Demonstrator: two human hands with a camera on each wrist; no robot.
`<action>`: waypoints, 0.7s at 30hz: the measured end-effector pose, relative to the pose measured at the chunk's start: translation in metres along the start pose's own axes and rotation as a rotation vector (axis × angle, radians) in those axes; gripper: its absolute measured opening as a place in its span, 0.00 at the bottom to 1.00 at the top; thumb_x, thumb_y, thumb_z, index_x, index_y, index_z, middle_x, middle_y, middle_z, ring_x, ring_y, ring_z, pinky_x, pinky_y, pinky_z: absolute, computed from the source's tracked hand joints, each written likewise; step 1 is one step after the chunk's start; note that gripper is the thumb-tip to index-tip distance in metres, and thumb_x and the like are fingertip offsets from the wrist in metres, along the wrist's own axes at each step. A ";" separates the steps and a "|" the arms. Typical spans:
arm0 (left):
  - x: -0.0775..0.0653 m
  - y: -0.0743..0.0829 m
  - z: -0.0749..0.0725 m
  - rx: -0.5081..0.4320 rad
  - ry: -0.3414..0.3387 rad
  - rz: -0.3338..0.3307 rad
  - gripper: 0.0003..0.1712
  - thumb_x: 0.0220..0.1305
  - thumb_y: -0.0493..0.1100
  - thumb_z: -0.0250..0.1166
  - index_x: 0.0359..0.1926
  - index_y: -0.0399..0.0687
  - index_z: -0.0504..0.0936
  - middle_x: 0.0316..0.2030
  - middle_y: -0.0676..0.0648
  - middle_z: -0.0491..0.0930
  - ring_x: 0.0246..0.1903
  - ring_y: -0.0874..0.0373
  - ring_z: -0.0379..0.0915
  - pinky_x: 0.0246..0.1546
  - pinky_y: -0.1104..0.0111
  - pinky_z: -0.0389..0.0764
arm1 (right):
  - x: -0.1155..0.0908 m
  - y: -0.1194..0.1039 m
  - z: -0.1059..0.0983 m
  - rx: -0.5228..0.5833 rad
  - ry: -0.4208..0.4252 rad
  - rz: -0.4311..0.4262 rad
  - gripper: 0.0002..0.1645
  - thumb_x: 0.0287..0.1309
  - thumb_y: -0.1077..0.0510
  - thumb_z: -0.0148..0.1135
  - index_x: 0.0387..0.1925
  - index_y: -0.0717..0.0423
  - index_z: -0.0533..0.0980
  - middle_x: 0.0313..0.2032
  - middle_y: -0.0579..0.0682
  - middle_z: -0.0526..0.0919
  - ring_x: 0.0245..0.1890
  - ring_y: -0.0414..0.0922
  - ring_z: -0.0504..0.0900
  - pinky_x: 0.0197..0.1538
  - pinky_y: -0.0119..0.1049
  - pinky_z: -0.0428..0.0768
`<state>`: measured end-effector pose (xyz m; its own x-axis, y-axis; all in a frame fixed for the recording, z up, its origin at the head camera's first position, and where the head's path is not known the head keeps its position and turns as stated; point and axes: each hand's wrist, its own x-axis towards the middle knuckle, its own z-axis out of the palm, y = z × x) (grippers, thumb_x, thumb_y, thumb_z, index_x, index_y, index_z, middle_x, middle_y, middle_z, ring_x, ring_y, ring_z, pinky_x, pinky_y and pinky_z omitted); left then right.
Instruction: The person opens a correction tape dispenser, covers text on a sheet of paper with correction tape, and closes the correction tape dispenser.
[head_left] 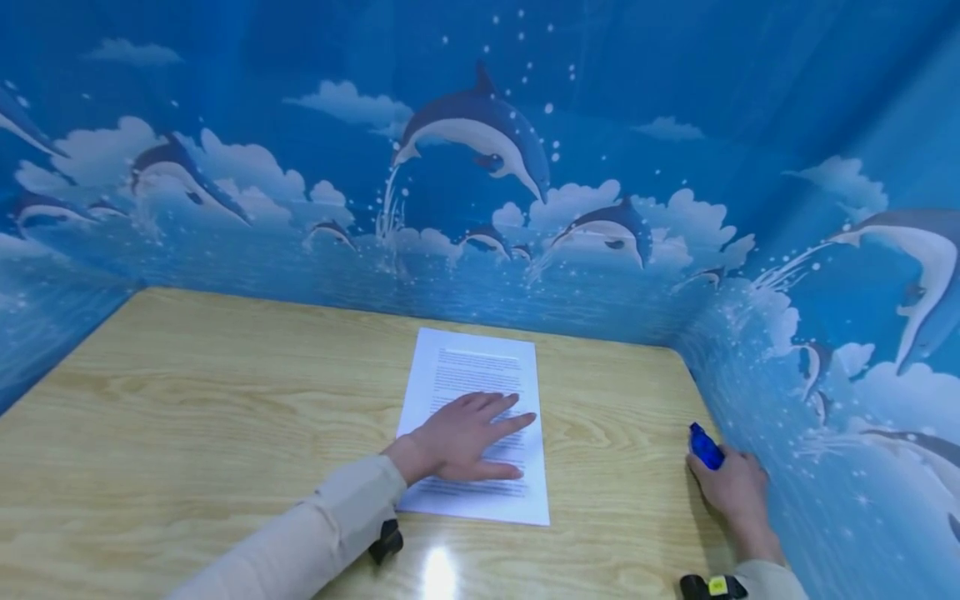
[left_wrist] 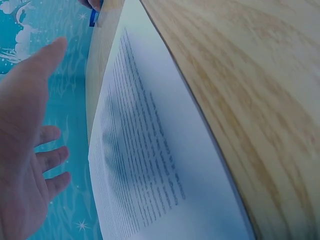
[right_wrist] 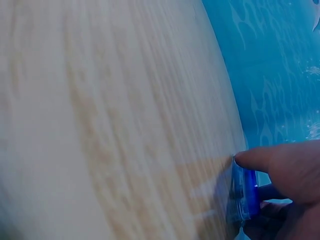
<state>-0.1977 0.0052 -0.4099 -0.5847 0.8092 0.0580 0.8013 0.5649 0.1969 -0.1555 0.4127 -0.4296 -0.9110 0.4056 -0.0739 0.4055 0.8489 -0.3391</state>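
Observation:
A printed sheet of white paper [head_left: 472,505] lies on the wooden table, its lines of text also showing in the left wrist view. My left hand [head_left: 468,437] is over the paper with fingers spread, and it holds nothing. In the left wrist view the left hand [left_wrist: 25,135] appears raised a little off the sheet. At the table's right edge, my right hand [head_left: 735,492] pinches a blue correction tape [head_left: 706,447] between thumb and fingers. Clear and blue plastic of the correction tape [right_wrist: 245,195] shows in the right wrist view; the fingers partly hide it.
The light wooden table [head_left: 225,417] has a blue dolphin-print curtain [head_left: 465,275] along its back and sides. The curtain comes close to my right hand. A bright reflection lies on the table below the paper.

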 end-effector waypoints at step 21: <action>-0.030 -0.040 -0.024 -0.031 -0.072 -0.188 0.43 0.64 0.73 0.46 0.75 0.63 0.51 0.73 0.45 0.51 0.69 0.47 0.50 0.65 0.50 0.57 | -0.009 -0.034 -0.009 -0.004 -0.027 -0.162 0.40 0.69 0.50 0.49 0.65 0.81 0.52 0.56 0.83 0.57 0.56 0.75 0.60 0.57 0.66 0.61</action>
<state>-0.2155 -0.0453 -0.3962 -0.7121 0.7001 -0.0530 0.6739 0.7027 0.2282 -0.1602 0.3828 -0.4093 -0.9663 0.2538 -0.0439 0.2531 0.9038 -0.3451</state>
